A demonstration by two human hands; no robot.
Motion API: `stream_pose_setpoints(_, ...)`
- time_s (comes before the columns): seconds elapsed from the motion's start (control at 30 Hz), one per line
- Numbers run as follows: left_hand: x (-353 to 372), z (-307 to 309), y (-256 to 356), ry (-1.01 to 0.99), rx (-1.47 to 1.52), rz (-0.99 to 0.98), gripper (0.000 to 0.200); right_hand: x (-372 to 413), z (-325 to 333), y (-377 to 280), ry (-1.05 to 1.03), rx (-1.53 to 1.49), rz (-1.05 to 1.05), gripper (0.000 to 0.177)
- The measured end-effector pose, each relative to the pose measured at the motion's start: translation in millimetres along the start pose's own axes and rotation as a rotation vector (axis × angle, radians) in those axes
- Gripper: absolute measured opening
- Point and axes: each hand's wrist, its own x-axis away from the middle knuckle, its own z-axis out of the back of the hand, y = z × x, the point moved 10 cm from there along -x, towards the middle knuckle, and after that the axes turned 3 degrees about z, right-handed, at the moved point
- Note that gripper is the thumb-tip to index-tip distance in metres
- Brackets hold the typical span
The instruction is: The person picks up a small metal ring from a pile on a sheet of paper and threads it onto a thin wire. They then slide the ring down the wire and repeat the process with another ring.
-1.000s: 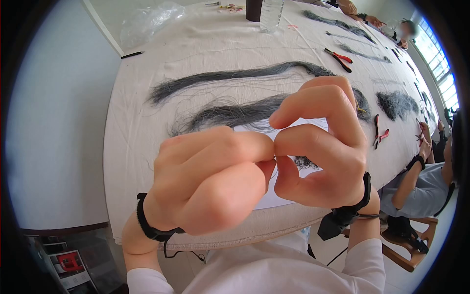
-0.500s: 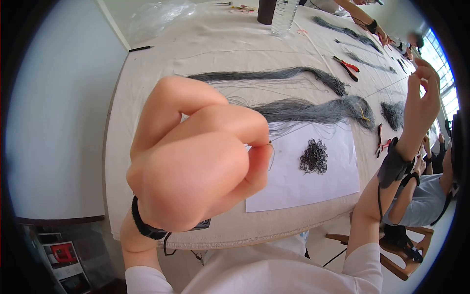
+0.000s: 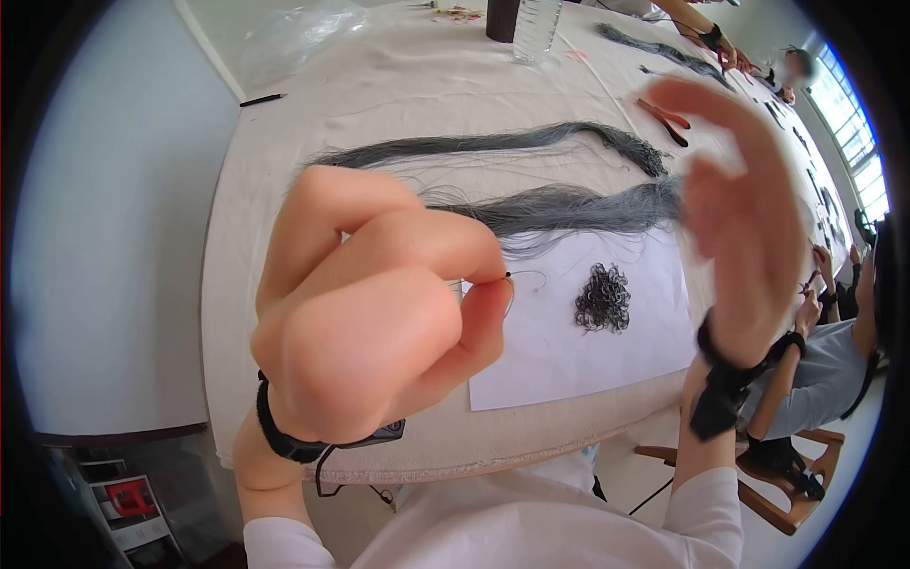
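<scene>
My left hand (image 3: 379, 294) is raised close to the camera, thumb and forefinger pinched on a thin dark wire (image 3: 509, 276) whose loose end curls to the right. My right hand (image 3: 744, 209) is lifted over the right side of the table, blurred by motion, its fingers curved and spread from the thumb, with nothing visible between them. Beneath the hands lies a white paper sheet (image 3: 540, 370) bearing a pile of small dark wire rings (image 3: 602, 298). Behind it stretch a grey wire bundle (image 3: 569, 211) and a second wire bundle (image 3: 493, 144).
Red-handled pliers (image 3: 668, 121) lie beyond my right hand on the cloth-covered table (image 3: 408, 95). At the back stand a clear bottle (image 3: 537, 30) and a dark cylinder (image 3: 501, 19). A black pen (image 3: 263, 100) is at the left edge. Other people's hands and arms are at the right.
My right hand has come inward and left from the far right, and its pinch has opened. The wire stretched between my hands now hangs as a short curl. My left hand has barely moved.
</scene>
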Motion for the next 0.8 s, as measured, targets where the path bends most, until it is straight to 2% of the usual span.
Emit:
stream_pose_setpoints(0.03,0.3,0.1,0.2,0.007,0.016,0.013,0.046,0.9,-27.4,-8.2,-0.190,-0.111,-0.026,0.050)
stream_pose_setpoints(0.1,1.2,-2.2,0.2,0.012,0.031,0.027,0.047,15.9,-64.3,-5.8,-0.455,-0.348,-0.217,0.042)
stream_pose_setpoints(0.17,3.8,-2.7,0.6,0.047,0.059,0.013,0.048,25.9,-80.4,-2.5,-0.556,-0.475,-0.279,0.027)
stream_pose_setpoints(0.2,5.0,-5.4,0.2,0.047,0.060,0.015,0.048,26.6,-82.2,-0.2,-0.557,-0.476,-0.281,0.027)
stream_pose_setpoints(0.27,6.4,-5.6,2.2,0.088,0.112,-0.004,0.050,19.3,-74.7,-2.0,-0.481,-0.398,-0.176,0.013)
stream_pose_setpoints(0.4,2.7,-6.8,-3.5,-0.001,0.100,0.022,0.051,12.5,-63.8,-8.4,-0.377,-0.201,-0.117,0.009)
stream_pose_setpoints(0.47,0.4,-5.3,-6.8,-0.021,0.144,0.038,0.051,5.3,-48.3,-11.2,-0.306,-0.063,-0.044,0.009)
stream_pose_setpoints(0.5,-0.7,-2.2,-7.8,-0.022,0.145,0.039,0.051,5.5,-37.7,-7.5,-0.183,-0.105,-0.007,0.009)
stream_pose_setpoints(0.57,-1.4,-2.4,-7.8,-0.084,0.152,0.029,0.051,-3.0,-22.3,-4.2,-0.157,0.024,0.066,0.010)
stream_pose_setpoints(0.6,-1.1,-2.4,-8.9,-0.084,0.153,0.028,0.051,-5.1,-17.9,-3.0,-0.156,0.025,0.066,0.010)
stream_pose_setpoints(0.67,0.2,-2.1,-8.3,-0.067,0.172,-0.001,0.050,-7.1,-7.0,11.9,-0.120,0.060,-0.068,0.011)
stream_pose_setpoints(0.8,1.5,-3.2,-11.4,-0.054,0.194,0.012,0.049,-10.6,2.0,16.4,-0.106,0.094,-0.009,0.011)
